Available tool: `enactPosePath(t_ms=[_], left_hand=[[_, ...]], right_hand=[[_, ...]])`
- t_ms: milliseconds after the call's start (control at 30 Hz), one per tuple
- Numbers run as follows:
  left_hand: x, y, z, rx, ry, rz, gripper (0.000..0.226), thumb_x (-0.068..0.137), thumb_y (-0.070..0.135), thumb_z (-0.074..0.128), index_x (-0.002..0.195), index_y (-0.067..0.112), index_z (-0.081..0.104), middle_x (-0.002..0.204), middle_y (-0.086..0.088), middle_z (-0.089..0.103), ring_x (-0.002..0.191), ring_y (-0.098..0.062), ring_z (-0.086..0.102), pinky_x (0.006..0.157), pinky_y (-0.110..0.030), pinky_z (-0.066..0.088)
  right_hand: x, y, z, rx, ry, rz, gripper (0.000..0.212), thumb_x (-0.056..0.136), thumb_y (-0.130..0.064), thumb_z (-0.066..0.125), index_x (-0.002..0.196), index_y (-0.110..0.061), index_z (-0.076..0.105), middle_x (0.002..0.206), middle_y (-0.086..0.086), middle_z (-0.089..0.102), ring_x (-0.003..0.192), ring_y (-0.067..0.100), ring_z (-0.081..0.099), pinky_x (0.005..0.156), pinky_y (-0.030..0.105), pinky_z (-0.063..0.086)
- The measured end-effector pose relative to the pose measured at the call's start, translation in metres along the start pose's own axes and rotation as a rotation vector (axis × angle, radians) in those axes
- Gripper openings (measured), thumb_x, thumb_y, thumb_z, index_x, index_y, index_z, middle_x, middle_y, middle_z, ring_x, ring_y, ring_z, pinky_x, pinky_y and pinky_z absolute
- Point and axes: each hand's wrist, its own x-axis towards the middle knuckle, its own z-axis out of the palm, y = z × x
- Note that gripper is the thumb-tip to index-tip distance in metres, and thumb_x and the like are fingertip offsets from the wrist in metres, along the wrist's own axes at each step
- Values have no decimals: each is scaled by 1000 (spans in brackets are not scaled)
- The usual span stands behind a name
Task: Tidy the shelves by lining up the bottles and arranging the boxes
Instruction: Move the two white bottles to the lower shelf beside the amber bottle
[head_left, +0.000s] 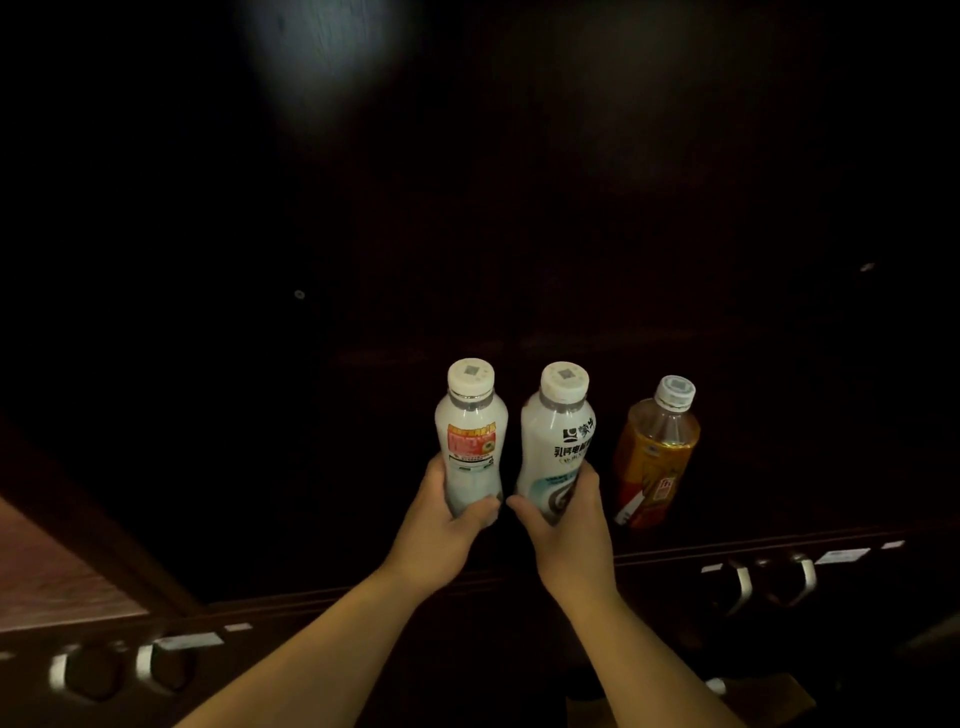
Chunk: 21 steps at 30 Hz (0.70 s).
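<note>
Two white milk-drink bottles stand upright side by side on a dark shelf. My left hand (441, 525) grips the base of the left white bottle (471, 431), which carries a red and orange label. My right hand (566, 525) grips the base of the right white bottle (558, 441), which has black lettering and a swirl pattern. An amber tea bottle (655, 457) with a white cap stands alone to the right of them, a short gap away from my right hand. No boxes are visible.
The dark shelf (311, 519) is deep and dimly lit, its back wall black. Below its front edge are cabinet doors with metal handles at the left (150, 670) and right (740, 584). A reddish wooden panel (47, 571) shows at the far left.
</note>
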Motion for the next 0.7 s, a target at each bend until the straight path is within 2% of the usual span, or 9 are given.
enactPosePath(t_ms=[100,167,233,300,367,500,567,667,700], left_hand=[[3,-1,2,10,58,24,65,75,34,81,127,46,44,127,10,56,112,-3,58,90,-25,52],[2,0,3,45,86,26,79,67,44,82,134,39,41,130,8,49,118,-7,53,96,-34,50],[1,-1,0,11,40,37,80,69,49,78,137,45,36,132,10,49,121,-8,52,94,-29,50],[-1,-3,-5,-44,-42,47,74,77,40,73,138,55,34,133,15,54,122,-3,53,87,-18,50],[-1,-6,-9,-17,-67,53,79,81,31,74,145,51,30,134,20,55,123,4,51,85,-11,47],[1,-5,-4,67,64,53,85,71,39,83,142,42,36,135,14,49,122,-3,51,94,-23,46],[1,-4,-2,43,101,23,93,66,46,84,143,39,32,137,11,46,122,-4,51,96,-28,48],[-2,-4,-6,-23,8,20,92,70,49,77,146,46,24,137,20,48,120,11,49,85,-10,47],[-3,-4,-8,-2,-16,25,92,72,47,76,148,46,23,136,24,49,119,15,47,86,-7,45]], right_hand=[[1,4,-1,3,-10,4,72,77,-29,84,133,-39,40,123,-16,59,105,-19,53,73,3,44],[1,6,-2,-3,-18,0,73,78,-30,83,135,-39,39,124,-16,59,108,-13,55,75,4,45],[1,7,-2,-8,-22,-11,74,78,-30,83,136,-39,39,125,-16,58,109,-11,55,77,6,45],[1,6,-2,-9,-22,-14,75,78,-31,84,137,-38,38,126,-16,58,110,-9,55,78,8,45],[1,6,-2,-5,-22,-15,76,77,-32,84,137,-40,38,127,-17,57,113,-6,55,80,9,44],[2,6,-2,-1,-23,-10,76,77,-34,84,135,-45,36,124,-23,54,108,-16,52,75,4,43],[2,6,-2,-9,-22,-9,76,77,-34,83,134,-47,35,121,-26,52,104,-22,49,73,3,42],[2,6,-2,-14,-18,-16,76,77,-32,84,134,-44,35,118,-27,51,101,-27,47,72,0,41],[2,6,-2,-18,-17,-18,76,77,-32,84,136,-41,36,118,-27,50,101,-29,46,72,-1,40]])
